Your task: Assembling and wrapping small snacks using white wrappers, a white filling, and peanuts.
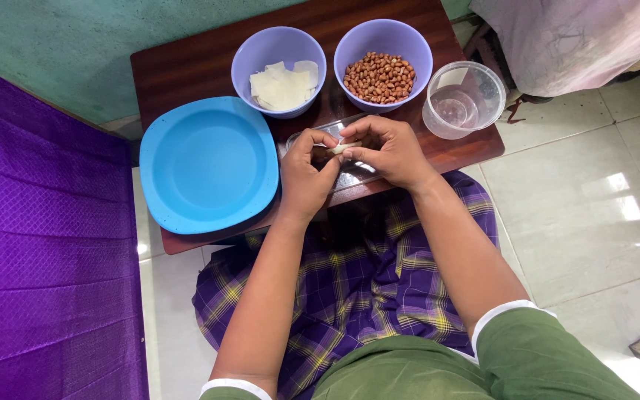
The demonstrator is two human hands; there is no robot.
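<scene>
Left hand [307, 174] and right hand [388, 150] together pinch a small pale folded wrapper [339, 148] at the near edge of the dark wooden table [187, 67], beside a smooth blue square plate [207, 164].

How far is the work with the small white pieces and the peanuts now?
Done: nothing finished shows; the blue plate is bare. In hand: the left hand and right hand together pinch one small white piece over the table. Left: the white sheets and peanuts fill their purple bowls.
</scene>
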